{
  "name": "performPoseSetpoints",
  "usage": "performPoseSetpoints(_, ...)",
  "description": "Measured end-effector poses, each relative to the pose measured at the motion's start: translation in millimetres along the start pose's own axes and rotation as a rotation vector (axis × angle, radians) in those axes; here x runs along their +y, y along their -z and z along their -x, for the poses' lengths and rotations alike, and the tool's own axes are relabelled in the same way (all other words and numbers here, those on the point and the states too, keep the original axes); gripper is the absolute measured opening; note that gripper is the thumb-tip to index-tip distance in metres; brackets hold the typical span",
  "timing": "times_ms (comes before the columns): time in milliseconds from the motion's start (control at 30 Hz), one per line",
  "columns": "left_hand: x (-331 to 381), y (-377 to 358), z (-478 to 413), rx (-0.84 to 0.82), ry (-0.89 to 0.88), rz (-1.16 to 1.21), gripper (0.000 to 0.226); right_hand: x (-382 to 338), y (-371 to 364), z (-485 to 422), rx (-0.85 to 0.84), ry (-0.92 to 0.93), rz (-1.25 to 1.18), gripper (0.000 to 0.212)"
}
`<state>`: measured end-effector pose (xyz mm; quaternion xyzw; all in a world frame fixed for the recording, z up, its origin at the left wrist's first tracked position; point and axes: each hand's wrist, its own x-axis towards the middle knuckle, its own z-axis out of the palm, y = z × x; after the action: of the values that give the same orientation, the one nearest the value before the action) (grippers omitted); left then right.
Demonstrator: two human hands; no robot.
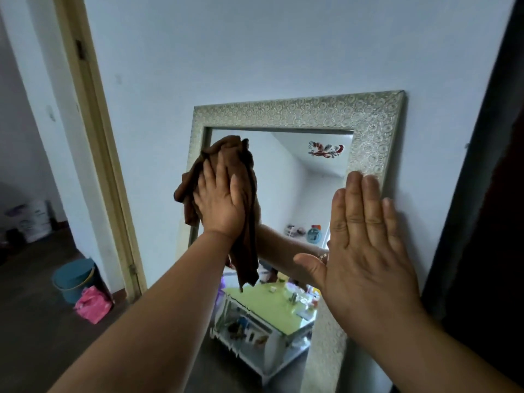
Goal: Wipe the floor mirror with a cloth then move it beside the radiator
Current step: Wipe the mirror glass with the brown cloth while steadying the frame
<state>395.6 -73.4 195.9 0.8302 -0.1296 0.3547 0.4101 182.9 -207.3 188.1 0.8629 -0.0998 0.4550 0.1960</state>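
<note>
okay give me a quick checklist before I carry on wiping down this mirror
1. Brown cloth under the left hand, pressed to the glass: ok.
2. Right hand flat on the mirror frame, steadying it: ok.
3. Mirror leaning on the wall: ok.
4. Lower glass wiped: cannot tell.
5. Radiator spot free: cannot tell, no radiator in view.
6. Blue bucket and pink bag away from the mirror: ok.

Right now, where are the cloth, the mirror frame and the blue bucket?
cloth [243, 154]: head view, upper bunched part.
mirror frame [283, 113]: head view, top rail.
blue bucket [72, 275]: head view, near wall.
</note>
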Motion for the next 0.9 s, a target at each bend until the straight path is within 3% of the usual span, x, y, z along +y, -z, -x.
performPoseSetpoints(133, -24.5, -2.7, 55.3, -0.043, 0.114, 0.052, 0.072, -0.3, 2.2, 3.4, -0.001, -0.006, -0.022, 0.096)
performPoseSetpoints(367, -20.7, -7.0, 122.6, -0.159, 0.532, 0.128, 0.055, -3.3, 1.6, 42.3, -0.045, 0.041, -0.057, 0.092)
performPoseSetpoints(433, 6.3, -4.4, 118.9, -0.167, 0.362, 0.051, 0.064, -2.4, 2.1, 50.8, -0.050, 0.047, -0.057, 0.091)
performPoseSetpoints(500, 43.1, -1.1, 110.4, -0.145, 0.012, 0.006, 0.070, -1.0, 2.1, 53.5, -0.052, 0.046, -0.065, 0.092)
performPoseSetpoints(567, 72.3, 1.6, 102.2, -0.146, -0.283, -0.005, 0.063, -1.4, 3.2, 52.5, -0.052, 0.039, -0.079, 0.095)
performPoseSetpoints(633, 74.4, -1.5, 105.4, -0.136, -0.459, -0.025, 0.057, -1.8, 3.2, 51.8, -0.056, 0.035, -0.088, 0.097)
performPoseSetpoints(767, 5.3, -13.5, 171.6, -0.185, -0.615, -0.048, 0.054, -1.6, 1.4, 54.5, -0.045, 0.050, -0.080, 0.093)
performPoseSetpoints(900, -30.1, -16.3, 201.8, -0.256, -0.596, -0.101, 0.056, -6.3, -1.1, 64.1, -0.076, 0.079, -0.084, 0.093)
